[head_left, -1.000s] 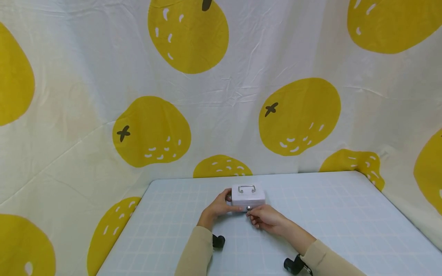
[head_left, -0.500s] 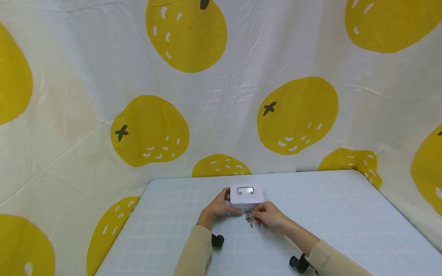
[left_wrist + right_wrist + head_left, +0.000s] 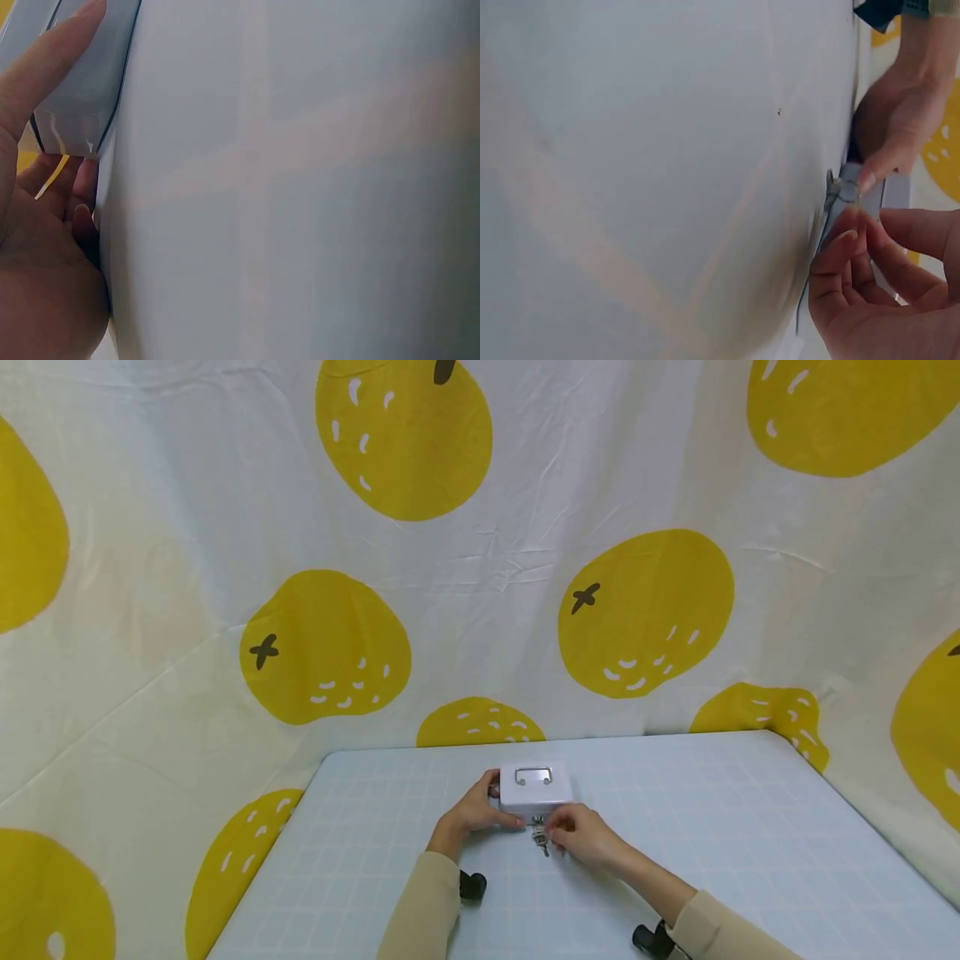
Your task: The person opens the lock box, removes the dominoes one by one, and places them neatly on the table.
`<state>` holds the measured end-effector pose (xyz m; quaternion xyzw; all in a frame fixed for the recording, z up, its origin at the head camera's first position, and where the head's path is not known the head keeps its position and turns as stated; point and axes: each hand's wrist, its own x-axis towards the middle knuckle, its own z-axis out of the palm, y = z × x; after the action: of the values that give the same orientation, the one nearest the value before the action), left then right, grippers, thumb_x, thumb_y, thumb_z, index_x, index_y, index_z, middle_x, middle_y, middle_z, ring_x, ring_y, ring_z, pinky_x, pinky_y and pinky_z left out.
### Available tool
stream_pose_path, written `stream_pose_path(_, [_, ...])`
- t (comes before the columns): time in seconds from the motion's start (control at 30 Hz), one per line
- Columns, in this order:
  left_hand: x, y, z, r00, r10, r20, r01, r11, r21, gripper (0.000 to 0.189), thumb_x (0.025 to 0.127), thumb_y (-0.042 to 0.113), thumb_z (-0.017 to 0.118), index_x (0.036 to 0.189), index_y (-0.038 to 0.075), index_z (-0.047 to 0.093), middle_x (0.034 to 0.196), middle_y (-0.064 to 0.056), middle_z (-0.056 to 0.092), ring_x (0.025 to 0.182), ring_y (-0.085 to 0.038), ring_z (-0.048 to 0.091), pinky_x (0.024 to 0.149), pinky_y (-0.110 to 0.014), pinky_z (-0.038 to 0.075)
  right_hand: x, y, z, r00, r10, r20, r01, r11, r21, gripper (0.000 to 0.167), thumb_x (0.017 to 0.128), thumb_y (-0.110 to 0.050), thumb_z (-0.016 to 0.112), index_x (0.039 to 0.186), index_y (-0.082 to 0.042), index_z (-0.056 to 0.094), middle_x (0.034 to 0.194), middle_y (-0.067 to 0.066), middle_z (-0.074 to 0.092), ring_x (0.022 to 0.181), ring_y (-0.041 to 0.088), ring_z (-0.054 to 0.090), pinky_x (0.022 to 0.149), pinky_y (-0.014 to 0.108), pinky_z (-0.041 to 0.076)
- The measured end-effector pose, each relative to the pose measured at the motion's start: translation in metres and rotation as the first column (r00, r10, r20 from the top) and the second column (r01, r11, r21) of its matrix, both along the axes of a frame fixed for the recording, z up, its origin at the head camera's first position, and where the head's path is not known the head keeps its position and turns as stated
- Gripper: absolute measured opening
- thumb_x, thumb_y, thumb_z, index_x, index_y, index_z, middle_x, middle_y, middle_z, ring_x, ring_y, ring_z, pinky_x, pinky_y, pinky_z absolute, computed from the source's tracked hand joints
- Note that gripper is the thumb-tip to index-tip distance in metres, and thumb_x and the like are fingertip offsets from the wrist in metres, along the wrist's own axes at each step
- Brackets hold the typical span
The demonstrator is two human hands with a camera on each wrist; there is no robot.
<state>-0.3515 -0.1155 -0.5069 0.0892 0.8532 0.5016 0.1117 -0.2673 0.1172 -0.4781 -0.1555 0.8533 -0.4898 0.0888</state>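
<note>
A small pale cash box (image 3: 558, 789) with a folding metal handle (image 3: 533, 768) on its closed lid sits towards the far side of the table. My left hand (image 3: 472, 808) holds its left end, thumb along the front and the other fingers round the side. Keys (image 3: 541, 838) on a ring hang at the lock (image 3: 537, 819) in the box's front. Beside them is my right hand (image 3: 587, 835), its bent fingertips right at the key ring (image 3: 847, 192) in the right wrist view. I cannot tell whether its thumb and forefinger pinch a key.
The table (image 3: 750, 860) has a white top with a faint grid, and its far edge runs just behind the box. A curtain (image 3: 480, 635) printed with large yellow fruit hangs at the back. Black wrist cameras (image 3: 472, 885) are strapped below both hands.
My right hand has shifted slightly right from the lock, so the keys, earlier mostly covered by its fingers, now hang in sight. The left hand keeps its hold on the cash box.
</note>
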Motion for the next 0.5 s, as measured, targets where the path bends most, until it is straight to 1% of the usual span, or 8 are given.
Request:
stream_pose_path(0.1, [-0.0005,-0.0006,0.0001,1.0,-0.002,0.0,0.002,1.0,0.006,0.103,0.065,0.023,0.099,0.15,0.015,0.041,0.127,-0.004,0.055,0.113,-0.024,0.05,0.11,-0.05,0.037,-0.0005,-0.0001,-0.0018,1.0,0.022,-0.009,-0.022,1.0,0.003,0.009,0.098,-0.004,0.064,0.1,0.001,0.071,0.081,0.006,0.065,0.073,0.017,0.058,0.065,0.029,0.046])
stream_pose_path(0.33, [-0.001,-0.0017,-0.0001,0.999,-0.032,-0.031,0.033,0.999,0.023,0.098,0.067,0.016,0.098,0.147,0.011,0.043,0.126,-0.004,0.055,0.111,-0.022,0.049,0.103,-0.045,0.04,-0.0024,0.0022,-0.0025,0.999,0.042,-0.031,-0.041,0.999,0.031,0.009,0.097,-0.006,0.065,0.101,0.0,0.071,0.081,0.006,0.066,0.071,0.016,0.058,0.063,0.028,0.046])
stream_pose_path(0.5, [-0.0009,-0.0008,-0.0003,0.999,-0.032,-0.04,0.033,0.999,0.029,0.096,0.066,0.014,0.098,0.146,0.011,0.044,0.123,-0.004,0.055,0.11,-0.022,0.049,0.103,-0.045,0.039,-0.0056,0.0058,-0.0019,0.993,0.047,-0.105,-0.039,0.997,0.073,0.008,0.095,-0.005,0.067,0.1,0.0,0.072,0.083,0.005,0.067,0.072,0.014,0.058,0.064,0.028,0.047])
